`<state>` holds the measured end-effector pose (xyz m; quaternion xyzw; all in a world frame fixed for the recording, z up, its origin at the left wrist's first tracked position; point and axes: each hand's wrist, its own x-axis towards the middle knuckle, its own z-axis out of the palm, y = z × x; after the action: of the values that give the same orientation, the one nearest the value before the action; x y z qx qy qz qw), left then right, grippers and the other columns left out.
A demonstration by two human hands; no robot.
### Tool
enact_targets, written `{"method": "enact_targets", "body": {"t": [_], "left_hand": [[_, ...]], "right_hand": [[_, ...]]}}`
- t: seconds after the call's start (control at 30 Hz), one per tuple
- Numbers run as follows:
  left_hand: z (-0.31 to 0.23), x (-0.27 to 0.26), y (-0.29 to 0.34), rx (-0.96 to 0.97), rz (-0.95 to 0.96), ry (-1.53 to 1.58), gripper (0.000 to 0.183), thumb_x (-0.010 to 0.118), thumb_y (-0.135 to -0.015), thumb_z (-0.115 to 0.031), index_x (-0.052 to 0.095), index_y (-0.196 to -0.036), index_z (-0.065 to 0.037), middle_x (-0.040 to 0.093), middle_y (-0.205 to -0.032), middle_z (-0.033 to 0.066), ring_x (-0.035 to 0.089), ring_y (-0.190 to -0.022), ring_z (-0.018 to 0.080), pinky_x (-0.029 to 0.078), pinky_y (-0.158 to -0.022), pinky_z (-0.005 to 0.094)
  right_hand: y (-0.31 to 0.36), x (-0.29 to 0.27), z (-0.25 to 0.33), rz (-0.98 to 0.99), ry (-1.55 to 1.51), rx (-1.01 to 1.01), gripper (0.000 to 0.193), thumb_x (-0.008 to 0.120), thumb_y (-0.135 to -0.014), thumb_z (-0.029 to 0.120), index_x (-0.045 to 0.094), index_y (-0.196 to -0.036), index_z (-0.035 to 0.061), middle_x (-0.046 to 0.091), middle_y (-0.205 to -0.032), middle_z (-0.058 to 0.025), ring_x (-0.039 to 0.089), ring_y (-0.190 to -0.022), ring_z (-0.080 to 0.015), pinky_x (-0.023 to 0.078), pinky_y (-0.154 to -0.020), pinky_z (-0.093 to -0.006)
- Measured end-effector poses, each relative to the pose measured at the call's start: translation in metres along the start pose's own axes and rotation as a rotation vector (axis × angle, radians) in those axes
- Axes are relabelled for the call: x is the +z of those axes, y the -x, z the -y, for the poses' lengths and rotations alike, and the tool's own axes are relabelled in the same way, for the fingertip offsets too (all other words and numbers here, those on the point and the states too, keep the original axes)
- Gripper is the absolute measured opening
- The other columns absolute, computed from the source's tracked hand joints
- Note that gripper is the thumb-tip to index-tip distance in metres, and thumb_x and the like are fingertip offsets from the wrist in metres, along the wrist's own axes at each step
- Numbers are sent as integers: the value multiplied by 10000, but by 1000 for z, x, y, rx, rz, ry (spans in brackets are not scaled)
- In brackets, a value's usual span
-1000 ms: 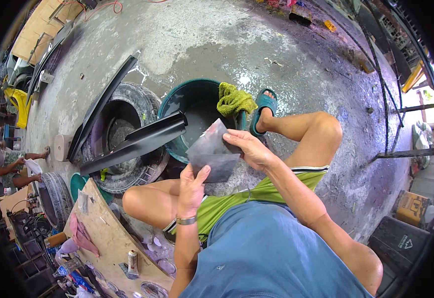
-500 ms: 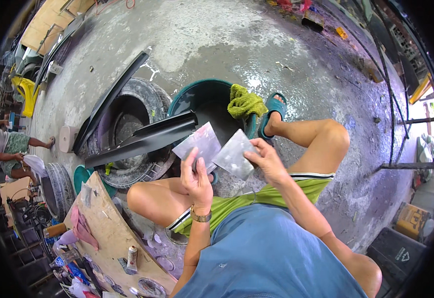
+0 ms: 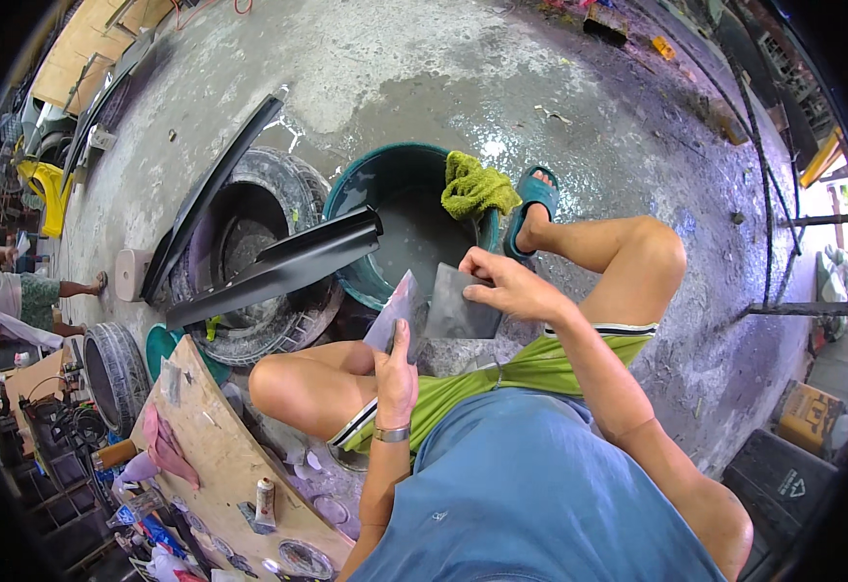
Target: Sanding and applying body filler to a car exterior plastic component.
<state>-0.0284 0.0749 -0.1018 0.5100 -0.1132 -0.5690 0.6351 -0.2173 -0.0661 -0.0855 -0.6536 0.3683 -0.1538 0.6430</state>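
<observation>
My left hand [image 3: 397, 380] is closed around a thin, flat, light grey plate [image 3: 392, 316], which stands tilted nearly edge-on with a pinkish streak near its top. Between the thumb and fingers of my right hand [image 3: 513, 285] is a darker grey, flat square plate [image 3: 455, 312]. The two plates are apart, side by side above my lap. I cannot tell what they are made of. Just beyond them stands a dark green tub [image 3: 344, 199] of murky grey water, with a green cloth [image 3: 475, 184] draped over its right rim.
Left of the tub, two long black panels [image 3: 283, 269] [image 3: 210, 194] rest on a tire [image 3: 312, 184]. A plywood board [image 3: 235, 456] at lower left carries a pink cloth [image 3: 167, 448] and a small tube [image 3: 265, 501]. Another person [image 3: 26, 296] is at far left. A metal frame [image 3: 771, 233] stands right.
The plates have moved apart and turned: the left one is now nearly edge-on, and the right one shows a darker face. My right hand has moved slightly up and left.
</observation>
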Motion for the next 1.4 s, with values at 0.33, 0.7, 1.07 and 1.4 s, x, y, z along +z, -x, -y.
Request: {"method": "enact_targets", "body": {"t": [0.33,0.7,1.07,1.4], "left_hand": [[41,-13,-2,242,49,-304,436,581,-1010,-114,468,-1408,23,500,-1427,104,479,-1267,168,385,-1069,319],[-7,27,7,330,217,-453,491,614,-983,-73,443,-1431,31,517,-1420,98,478,-1294,186,364,-1090,313],[-20,10,12,96,393,-555,485,606,-988,-95,442,-1428,27,556,-1364,79,512,-1236,159,404,-1056,310],[-31,-16,-6,-184,461,-299,441,661,-978,-223,526,-1338,-6,589,-1275,34,538,-1131,125,451,-981,300]], "right_hand": [[-12,27,14,-283,101,26,304,634,-957,293,627,-953,-11,647,-769,-128,613,-725,-164,475,-673,-350],[-4,40,38,-528,351,-35,288,638,-928,355,635,-882,71,639,-683,-144,622,-704,-362,446,-690,-453],[-2,35,49,-380,465,-146,229,663,-910,313,670,-852,91,620,-662,-115,587,-659,-318,398,-729,-386],[-3,26,45,-477,40,-185,198,636,-947,224,664,-911,31,663,-759,-104,613,-653,-179,495,-616,-328]]}}
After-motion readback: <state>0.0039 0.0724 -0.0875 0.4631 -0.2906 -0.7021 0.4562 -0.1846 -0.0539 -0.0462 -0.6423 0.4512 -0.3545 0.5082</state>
